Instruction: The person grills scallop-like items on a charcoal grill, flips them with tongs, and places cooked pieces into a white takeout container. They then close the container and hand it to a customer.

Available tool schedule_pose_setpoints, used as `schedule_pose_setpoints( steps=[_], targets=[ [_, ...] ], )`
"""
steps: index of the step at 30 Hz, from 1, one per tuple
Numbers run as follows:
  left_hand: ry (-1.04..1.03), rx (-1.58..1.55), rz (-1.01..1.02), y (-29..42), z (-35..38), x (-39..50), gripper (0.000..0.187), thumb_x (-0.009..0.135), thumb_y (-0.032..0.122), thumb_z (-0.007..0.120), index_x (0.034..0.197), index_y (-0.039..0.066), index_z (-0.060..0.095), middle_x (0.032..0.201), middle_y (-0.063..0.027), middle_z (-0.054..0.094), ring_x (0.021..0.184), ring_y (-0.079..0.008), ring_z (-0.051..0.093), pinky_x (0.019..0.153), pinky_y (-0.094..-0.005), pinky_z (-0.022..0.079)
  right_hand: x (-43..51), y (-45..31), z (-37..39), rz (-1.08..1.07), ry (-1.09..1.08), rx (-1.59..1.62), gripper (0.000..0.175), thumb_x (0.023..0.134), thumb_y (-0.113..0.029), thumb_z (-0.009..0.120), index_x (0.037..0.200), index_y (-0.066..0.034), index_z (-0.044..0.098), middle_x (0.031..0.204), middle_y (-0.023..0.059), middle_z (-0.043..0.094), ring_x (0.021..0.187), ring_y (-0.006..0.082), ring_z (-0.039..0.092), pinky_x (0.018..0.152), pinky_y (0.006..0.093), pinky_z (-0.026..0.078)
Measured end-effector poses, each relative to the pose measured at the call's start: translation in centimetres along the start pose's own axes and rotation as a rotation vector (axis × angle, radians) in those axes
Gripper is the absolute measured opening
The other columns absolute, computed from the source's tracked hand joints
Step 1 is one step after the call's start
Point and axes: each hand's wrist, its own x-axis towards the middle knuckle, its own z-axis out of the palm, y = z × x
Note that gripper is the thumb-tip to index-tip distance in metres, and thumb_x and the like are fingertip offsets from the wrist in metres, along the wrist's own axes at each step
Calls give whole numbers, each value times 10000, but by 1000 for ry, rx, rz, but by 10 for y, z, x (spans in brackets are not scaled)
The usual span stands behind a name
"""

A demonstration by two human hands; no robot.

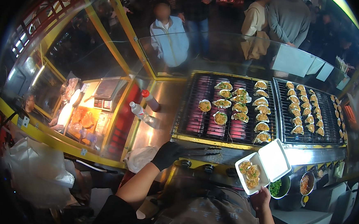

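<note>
My left hand, in a black glove, grips a pair of dark metal tongs. The tongs point right along the steel front edge of the grill, and nothing plainly shows between their tips. In my bare right hand is a white foam clamshell box with its lid standing open. Several grilled oysters with a minced topping and green bits lie in the box's lower half. Beyond it, more oysters on the half shell sit in rows on the black grill grate.
A second grate to the right carries more oysters. Metal bowls hold chopped green herbs and a reddish sauce. Two squeeze bottles lean by the steel counter. A glass screen separates the grill from standing people.
</note>
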Motion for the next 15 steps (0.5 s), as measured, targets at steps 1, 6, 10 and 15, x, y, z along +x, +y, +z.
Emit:
schedule_pose_setpoints(
  steps=[1, 6, 10, 15],
  targets=[
    [46, -56, -28, 2, 3, -8, 224, 912, 174, 718, 1099, 59, 669, 994, -158, 664, 944, -357, 653, 827, -443, 528, 0, -1, -4, 1, 4, 5, 612, 843, -216, 641, 1410, -34, 501, 1357, 89, 632, 1252, 245, 611, 1096, 361, 459],
    [290, -773, -544, -12, 37, -27, 153, 1037, 177, 600, 1061, 27, 578, 932, -133, 609, 833, -294, 630, 742, -375, 521, -4, -1, -10, 2, -34, 31, 552, 837, -202, 634, 1356, -42, 538, 1321, 88, 652, 1236, 251, 620, 1105, 380, 458],
    [528, -451, -438, -54, 68, -16, 76, 997, 89, 589, 1030, 46, 535, 861, -98, 565, 785, -276, 596, 736, -389, 513, -9, -1, -6, 12, 2, 6, 574, 864, -230, 617, 1400, -55, 509, 1344, 97, 618, 1246, 266, 594, 1092, 388, 441],
    [577, -982, -666, -53, 64, -3, 191, 1017, 175, 593, 863, 97, 509, 668, -24, 513, 577, -173, 554, 519, -345, 424, -8, 2, -7, 9, 7, 26, 602, 861, -237, 621, 1425, -64, 499, 1386, 95, 607, 1270, 271, 585, 1116, 402, 423]
  ],
)
